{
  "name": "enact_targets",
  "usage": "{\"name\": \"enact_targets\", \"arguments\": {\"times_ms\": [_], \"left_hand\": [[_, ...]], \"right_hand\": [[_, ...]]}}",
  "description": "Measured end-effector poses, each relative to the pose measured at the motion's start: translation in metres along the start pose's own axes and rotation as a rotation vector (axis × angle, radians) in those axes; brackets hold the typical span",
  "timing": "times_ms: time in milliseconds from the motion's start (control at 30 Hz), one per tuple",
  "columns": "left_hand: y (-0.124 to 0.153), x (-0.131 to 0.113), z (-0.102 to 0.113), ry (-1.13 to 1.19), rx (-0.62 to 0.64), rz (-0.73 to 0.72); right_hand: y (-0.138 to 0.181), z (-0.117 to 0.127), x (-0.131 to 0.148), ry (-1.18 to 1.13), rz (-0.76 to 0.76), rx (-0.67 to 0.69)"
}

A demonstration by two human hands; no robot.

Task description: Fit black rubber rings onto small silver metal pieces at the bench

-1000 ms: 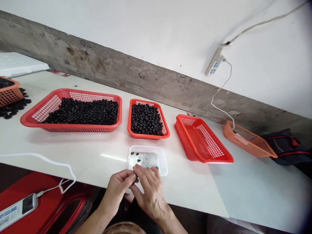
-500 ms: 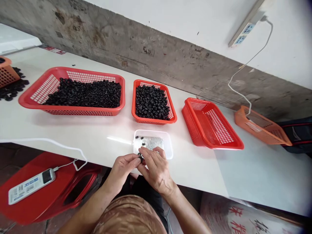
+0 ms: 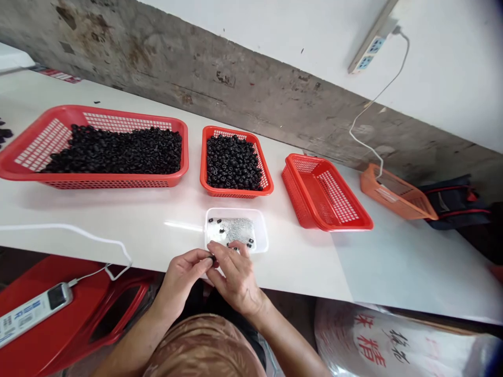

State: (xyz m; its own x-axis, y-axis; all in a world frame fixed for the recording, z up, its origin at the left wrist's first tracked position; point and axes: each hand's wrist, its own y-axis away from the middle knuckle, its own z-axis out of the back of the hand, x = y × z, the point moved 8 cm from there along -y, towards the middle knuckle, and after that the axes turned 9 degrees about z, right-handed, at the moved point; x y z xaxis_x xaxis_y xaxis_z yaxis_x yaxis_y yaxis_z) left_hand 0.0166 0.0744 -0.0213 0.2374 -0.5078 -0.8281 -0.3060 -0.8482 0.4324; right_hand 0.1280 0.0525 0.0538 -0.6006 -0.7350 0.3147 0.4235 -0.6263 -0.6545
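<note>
Presently, near the bottom center of the frame, the left hand (image 3: 183, 272) pinches a small black piece (image 3: 212, 257) between thumb and forefinger. The right hand (image 3: 236, 275) meets it there, fingers bent over the piece; I cannot tell whether it grasps the piece or only touches it, since the fingers hide most of that spot. The piece is held above the near edge of the white desk (image 3: 298, 267).

Just beyond the fingers, a clear plastic tub (image 3: 261, 238) holds tiny shiny bits (image 3: 240, 229) and a few loose black pieces (image 3: 222, 231); the right hand covers part of its near side.

Above the tub in the frame, a small red basket (image 3: 236, 193) is filled with black ring-like parts (image 3: 233, 162). Left of it, a long red basket (image 3: 185, 146) carries a broad heap of black parts (image 3: 121, 152). Right of center stands another red basket (image 3: 294, 193), with an orange basket (image 3: 375, 188) and a dark bag (image 3: 451, 201) farther right. At lower left, a white device (image 3: 29, 317) lies on a red seat (image 3: 86, 303).
</note>
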Motion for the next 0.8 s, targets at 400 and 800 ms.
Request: {"name": "enact_targets", "arguments": {"times_ms": [400, 800], "left_hand": [[0.003, 0.007, 0.004, -0.02, -0.044, 0.03], [0.003, 0.001, 0.009, -0.006, -0.095, -0.027]], "right_hand": [[0.016, 0.0, -0.023, -0.494, -0.441, -0.063], [0.009, -0.002, 0.005, 0.031, -0.094, 0.034]]}}
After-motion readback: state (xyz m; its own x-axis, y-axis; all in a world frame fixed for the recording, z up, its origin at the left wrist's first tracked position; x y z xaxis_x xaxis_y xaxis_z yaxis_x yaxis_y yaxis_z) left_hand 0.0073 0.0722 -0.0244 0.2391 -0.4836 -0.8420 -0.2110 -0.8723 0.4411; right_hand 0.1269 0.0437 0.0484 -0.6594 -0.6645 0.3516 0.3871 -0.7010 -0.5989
